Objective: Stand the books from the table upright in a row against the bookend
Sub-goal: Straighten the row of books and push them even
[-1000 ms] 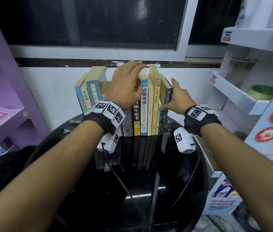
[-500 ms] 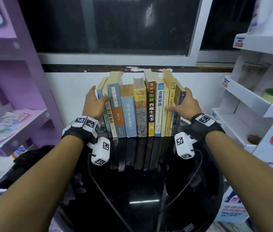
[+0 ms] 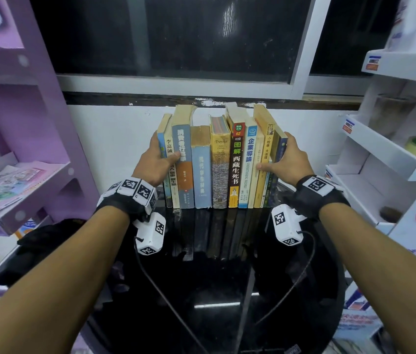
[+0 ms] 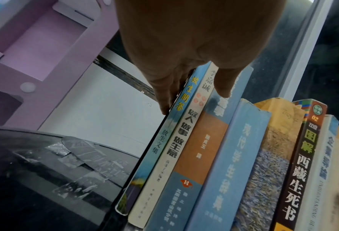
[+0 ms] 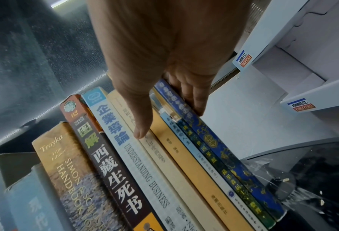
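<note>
Round black glass table (image 3: 227, 290): glossy, set against the far white wall.
Row of books (image 3: 221, 164): upright at the table's far edge, spines facing near. No bookend can be made out.
Left hand (image 3: 154, 162): clasps the row's left end, fingers flat on the outer cover, thumb (image 4: 223, 81) across the spines.
Right hand (image 3: 284, 160): clasps the right end likewise, thumb (image 5: 140, 125) on a cream spine.

bookend hidden, left hand (image 3: 154, 159) fingers behind row of books (image 3: 217, 162), right-end spines too small to read
</note>
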Tool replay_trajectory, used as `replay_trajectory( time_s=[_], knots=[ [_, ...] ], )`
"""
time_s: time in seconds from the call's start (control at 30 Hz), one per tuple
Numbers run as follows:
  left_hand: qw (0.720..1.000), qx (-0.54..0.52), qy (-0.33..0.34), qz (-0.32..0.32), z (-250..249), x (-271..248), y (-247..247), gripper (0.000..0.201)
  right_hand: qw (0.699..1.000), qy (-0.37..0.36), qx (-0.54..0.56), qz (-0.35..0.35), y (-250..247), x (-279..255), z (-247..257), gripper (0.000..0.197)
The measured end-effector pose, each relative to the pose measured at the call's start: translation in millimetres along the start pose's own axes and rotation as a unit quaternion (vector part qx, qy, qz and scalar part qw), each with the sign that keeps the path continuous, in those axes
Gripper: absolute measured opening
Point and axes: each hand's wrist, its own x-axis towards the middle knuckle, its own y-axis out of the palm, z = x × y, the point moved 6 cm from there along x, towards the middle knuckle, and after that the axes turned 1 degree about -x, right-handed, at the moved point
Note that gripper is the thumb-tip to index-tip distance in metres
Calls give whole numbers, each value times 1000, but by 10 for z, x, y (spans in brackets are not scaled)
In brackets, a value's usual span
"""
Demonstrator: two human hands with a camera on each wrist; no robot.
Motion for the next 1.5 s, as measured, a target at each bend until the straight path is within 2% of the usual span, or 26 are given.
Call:
replay_trajectory(
  time_s=[0.17, 0.5, 1.13, 1.37, 1.43, 1.5],
  knots=[
    [998, 52, 31, 1, -72, -14, 21, 60, 1000, 3, -3, 3, -30, 17, -32, 76],
    [987, 152, 44, 29, -149, 17, 65, 59, 1000, 2, -9, 7, -111, 15, -62, 70],
    [987, 153, 49, -27, -45, 14, 49, 55, 999, -15, 11, -27, -10, 33, -68, 65],
    [991, 124, 48, 11, -77, 41, -87, 58, 1000, -23, -1, -12, -65, -2, -31, 70],
    [991, 127, 43, 26, -97, 64, -166, 60, 999, -31, -12, -35, -96, -25, -18, 79],
    [989, 135, 45, 45, -117, 88, -234, 61, 994, -47, -43, -88, -146, -45, 24, 86]
  ],
)
